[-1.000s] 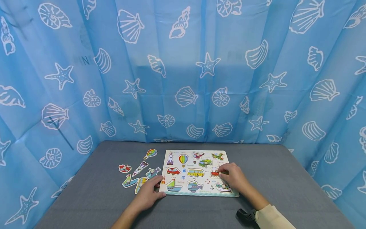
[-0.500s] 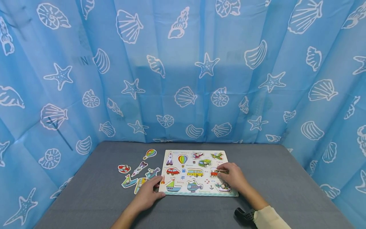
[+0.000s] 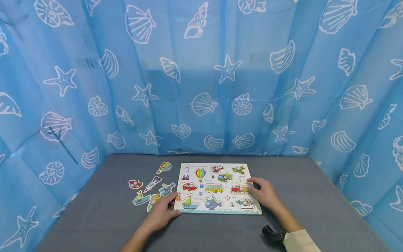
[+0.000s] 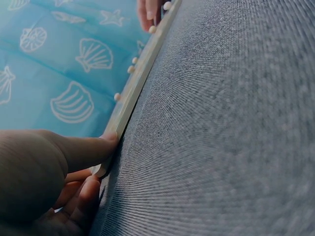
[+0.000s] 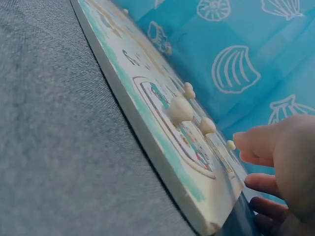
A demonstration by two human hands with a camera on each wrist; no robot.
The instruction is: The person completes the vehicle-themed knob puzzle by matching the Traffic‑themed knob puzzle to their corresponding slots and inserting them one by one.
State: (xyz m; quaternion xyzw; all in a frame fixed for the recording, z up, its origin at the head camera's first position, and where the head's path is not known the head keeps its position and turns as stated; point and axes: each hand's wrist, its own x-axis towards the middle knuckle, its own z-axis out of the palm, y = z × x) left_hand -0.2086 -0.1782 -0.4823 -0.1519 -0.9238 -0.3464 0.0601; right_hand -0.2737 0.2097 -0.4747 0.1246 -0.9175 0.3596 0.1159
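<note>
A white wooden knob puzzle board (image 3: 233, 210) lies on the grey table, printed with vehicles. My left hand (image 3: 160, 211) grips its near left corner, thumb along the edge and fingers beneath in the left wrist view. A red train piece (image 3: 237, 188) sits in its slot at the board's right side. Just off that piece is my right hand (image 3: 264, 191), fingers relaxed and holding nothing. In the right wrist view its fingertips hover at the board's right edge, past the wooden knob (image 5: 207, 125). A ship piece (image 3: 245, 204) lies in the slot below the train.
Loose pieces lie left of the board: a balloon (image 3: 164, 167), a red one (image 3: 135, 184), a rocket (image 3: 152, 184), a blue one (image 3: 167, 189), a sailboat (image 3: 140, 198) and a yellow one (image 3: 153, 202) partly behind my left hand. A blue shell-print curtain (image 3: 201, 77) hangs behind.
My right hand has let go of the train piece, now flat in the board, and has drawn back to the right with its fingers loosened. My left hand keeps its hold.
</note>
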